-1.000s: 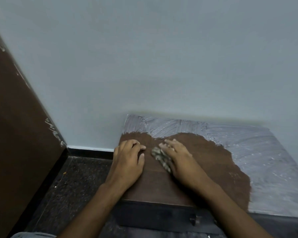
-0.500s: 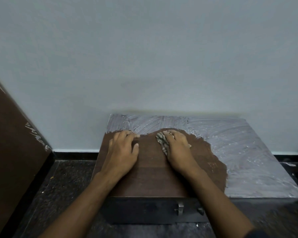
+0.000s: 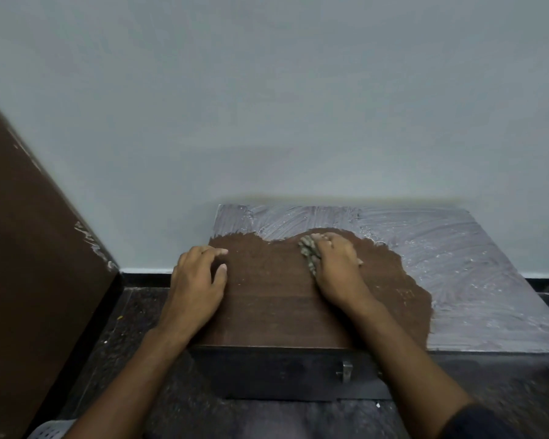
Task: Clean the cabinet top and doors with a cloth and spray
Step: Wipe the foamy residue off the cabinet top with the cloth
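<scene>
Since a moment ago the right hand (image 3: pixel 336 267) has pushed the cloth (image 3: pixel 309 253) farther back on the cabinet top (image 3: pixel 267 305), gripping it at the white residue's (image 3: pixel 473 267) edge. Left hand (image 3: pixel 197 280) rests flat, fingers relaxed, at the top's left edge.

Both bare forearms are extended forward from the near edge. The left hand (image 3: pixel 195 282) is laid palm down, fingers loosely bent, thumb spread to the right. The right hand (image 3: pixel 336 267) is stretched farther out, its fingers curled over a crumpled cloth (image 3: pixel 308 253).
</scene>
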Demonstrator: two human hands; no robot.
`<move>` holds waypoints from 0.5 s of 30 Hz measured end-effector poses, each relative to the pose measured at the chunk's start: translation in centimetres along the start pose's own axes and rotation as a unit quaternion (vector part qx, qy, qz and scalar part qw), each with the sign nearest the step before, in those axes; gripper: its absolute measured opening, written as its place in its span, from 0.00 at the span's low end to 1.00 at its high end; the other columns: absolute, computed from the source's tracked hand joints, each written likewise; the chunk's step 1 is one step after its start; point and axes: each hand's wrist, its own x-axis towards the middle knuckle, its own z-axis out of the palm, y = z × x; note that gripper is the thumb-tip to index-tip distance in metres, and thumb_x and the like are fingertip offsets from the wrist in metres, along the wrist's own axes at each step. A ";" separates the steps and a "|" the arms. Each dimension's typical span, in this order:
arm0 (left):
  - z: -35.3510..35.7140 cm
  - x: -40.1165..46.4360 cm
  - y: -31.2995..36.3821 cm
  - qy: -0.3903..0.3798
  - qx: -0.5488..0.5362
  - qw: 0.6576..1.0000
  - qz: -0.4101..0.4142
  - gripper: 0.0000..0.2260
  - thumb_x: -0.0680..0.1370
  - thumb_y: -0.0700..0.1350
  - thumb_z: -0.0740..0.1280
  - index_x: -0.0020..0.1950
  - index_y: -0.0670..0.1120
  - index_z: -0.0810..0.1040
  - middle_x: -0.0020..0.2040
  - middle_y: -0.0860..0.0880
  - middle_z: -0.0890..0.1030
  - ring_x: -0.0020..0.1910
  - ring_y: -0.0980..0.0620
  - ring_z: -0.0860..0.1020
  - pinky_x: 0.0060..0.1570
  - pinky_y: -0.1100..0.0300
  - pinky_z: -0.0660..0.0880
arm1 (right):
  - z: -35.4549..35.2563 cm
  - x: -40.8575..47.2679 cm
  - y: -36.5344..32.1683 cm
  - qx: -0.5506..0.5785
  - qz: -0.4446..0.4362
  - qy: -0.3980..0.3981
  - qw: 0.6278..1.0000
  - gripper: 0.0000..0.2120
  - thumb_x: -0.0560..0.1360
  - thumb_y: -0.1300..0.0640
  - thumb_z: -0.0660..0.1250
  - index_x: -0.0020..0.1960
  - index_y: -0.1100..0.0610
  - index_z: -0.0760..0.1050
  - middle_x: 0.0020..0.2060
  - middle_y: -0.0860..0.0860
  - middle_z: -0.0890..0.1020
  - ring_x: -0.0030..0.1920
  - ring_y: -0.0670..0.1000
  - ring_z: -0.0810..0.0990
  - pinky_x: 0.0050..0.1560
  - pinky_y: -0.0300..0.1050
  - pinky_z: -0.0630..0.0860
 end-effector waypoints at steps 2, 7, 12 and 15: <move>-0.2 -0.4 -0.9 0.017 -0.010 0.999 -0.039 0.14 0.80 0.40 0.65 0.67 0.45 0.78 0.64 0.46 0.78 0.65 0.44 0.74 0.69 0.48 0.69 | 1.9 -0.5 -3.9 0.016 -0.040 -0.008 0.999 0.23 0.79 0.58 0.62 0.74 0.53 0.69 0.70 0.57 0.71 0.69 0.58 0.67 0.73 0.52 0.61; -1.0 -1.9 -1.8 0.024 -0.077 0.986 -0.148 0.15 0.82 0.39 0.61 0.68 0.41 0.77 0.66 0.43 0.79 0.66 0.44 0.75 0.67 0.55 0.68 | 7.1 -1.0 -13.5 0.048 -0.164 -0.057 0.984 0.22 0.78 0.56 0.63 0.72 0.56 0.70 0.67 0.58 0.73 0.68 0.60 0.69 0.72 0.55 0.61; -1.7 -2.0 -2.0 0.021 -0.115 0.977 -0.178 0.17 0.84 0.42 0.60 0.72 0.42 0.74 0.69 0.44 0.78 0.68 0.45 0.75 0.66 0.57 0.68 | 5.5 0.4 -11.4 0.077 -0.208 -0.091 0.971 0.21 0.80 0.50 0.66 0.71 0.52 0.72 0.68 0.56 0.74 0.68 0.57 0.71 0.71 0.53 0.68; -1.6 -1.8 -2.2 0.021 -0.136 0.974 -0.181 0.17 0.84 0.44 0.60 0.73 0.43 0.73 0.70 0.45 0.77 0.69 0.49 0.74 0.66 0.59 0.68 | 3.5 -1.2 -7.2 0.061 -0.151 -0.035 0.986 0.20 0.81 0.52 0.64 0.72 0.53 0.71 0.67 0.55 0.74 0.67 0.57 0.71 0.70 0.51 0.69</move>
